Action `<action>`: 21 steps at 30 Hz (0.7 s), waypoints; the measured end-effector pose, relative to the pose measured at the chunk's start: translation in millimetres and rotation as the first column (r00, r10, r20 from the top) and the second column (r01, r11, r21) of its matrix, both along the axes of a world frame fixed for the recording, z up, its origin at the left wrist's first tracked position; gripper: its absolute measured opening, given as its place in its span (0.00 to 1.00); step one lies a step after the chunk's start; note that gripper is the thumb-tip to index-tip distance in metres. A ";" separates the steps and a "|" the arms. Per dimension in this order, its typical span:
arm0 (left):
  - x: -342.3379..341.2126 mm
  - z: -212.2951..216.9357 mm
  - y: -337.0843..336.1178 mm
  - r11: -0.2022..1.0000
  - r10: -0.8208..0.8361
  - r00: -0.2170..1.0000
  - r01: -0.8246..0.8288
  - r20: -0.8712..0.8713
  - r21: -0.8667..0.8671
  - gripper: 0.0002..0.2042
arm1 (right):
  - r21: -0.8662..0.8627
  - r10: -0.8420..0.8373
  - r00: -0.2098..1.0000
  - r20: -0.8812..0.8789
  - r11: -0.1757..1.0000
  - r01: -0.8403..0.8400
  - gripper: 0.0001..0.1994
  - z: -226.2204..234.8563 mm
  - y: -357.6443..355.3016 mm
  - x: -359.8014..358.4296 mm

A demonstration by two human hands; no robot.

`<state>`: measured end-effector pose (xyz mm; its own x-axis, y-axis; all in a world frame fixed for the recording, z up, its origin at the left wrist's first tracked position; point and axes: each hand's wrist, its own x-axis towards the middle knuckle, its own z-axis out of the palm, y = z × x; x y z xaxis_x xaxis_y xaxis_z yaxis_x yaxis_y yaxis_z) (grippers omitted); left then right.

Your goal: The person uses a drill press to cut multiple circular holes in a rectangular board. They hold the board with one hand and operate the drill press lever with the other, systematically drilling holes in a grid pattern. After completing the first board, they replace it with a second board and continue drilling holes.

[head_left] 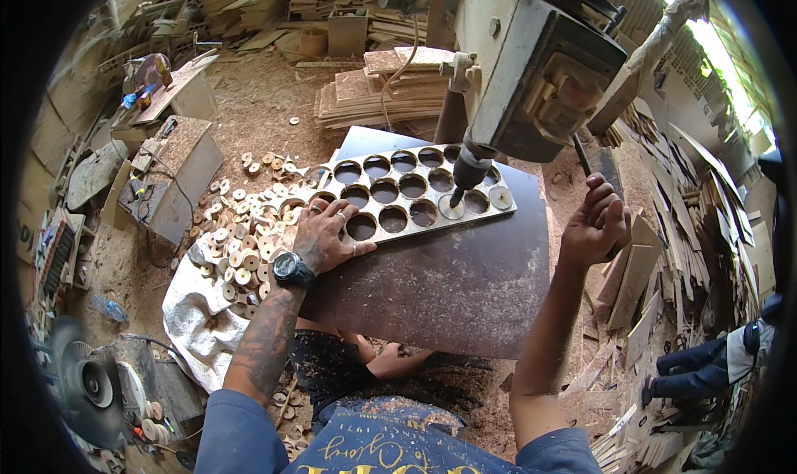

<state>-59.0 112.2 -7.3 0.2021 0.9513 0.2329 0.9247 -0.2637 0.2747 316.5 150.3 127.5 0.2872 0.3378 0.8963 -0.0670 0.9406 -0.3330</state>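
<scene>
Fingers: the left hand (325, 235) lies spread flat, gripping nothing, on the near left corner of the long pale wooden board full of round cut holes (415, 193).
Right hand: the right hand (594, 225) is clenched round the drill press's dark feed handle (599, 175).
Board: it lies across the far edge of the dark rusty metal table (448, 279), running right from the fingers.
Bit: the hole-saw bit (457, 196) stands over the board's right end.
Floor: small round wooden discs (241, 246) lie heaped left of the table.

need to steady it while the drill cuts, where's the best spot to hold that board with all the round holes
Press flat on the near-left end of the board, coming from the left, as the left hand does. It is long, thin and lies flat on the metal table, and that end is farthest from the drill bit.
</scene>
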 end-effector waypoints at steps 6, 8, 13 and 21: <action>0.4 -1.0 -0.5 1.000 0.003 1.000 -0.003 -0.015 0.015 0.42 | 0.003 0.000 1.000 -0.021 1.000 0.000 0.21 -6.2 1.2 -0.4; 0.1 -0.6 -0.4 1.000 0.010 0.999 -0.009 -0.044 0.023 0.42 | 0.009 0.002 1.000 -0.025 1.000 -0.002 0.21 -5.4 1.8 0.1; -1.0 -0.6 0.7 1.000 -0.018 0.999 0.019 -0.034 0.002 0.42 | 0.005 0.026 0.999 -0.029 1.000 -0.026 0.22 -0.3 2.8 -0.4; -1.3 -1.4 1.3 1.000 -0.013 0.999 0.013 -0.030 -0.003 0.43 | -0.044 0.045 0.998 -0.036 0.998 -0.046 0.25 4.6 -1.5 -2.9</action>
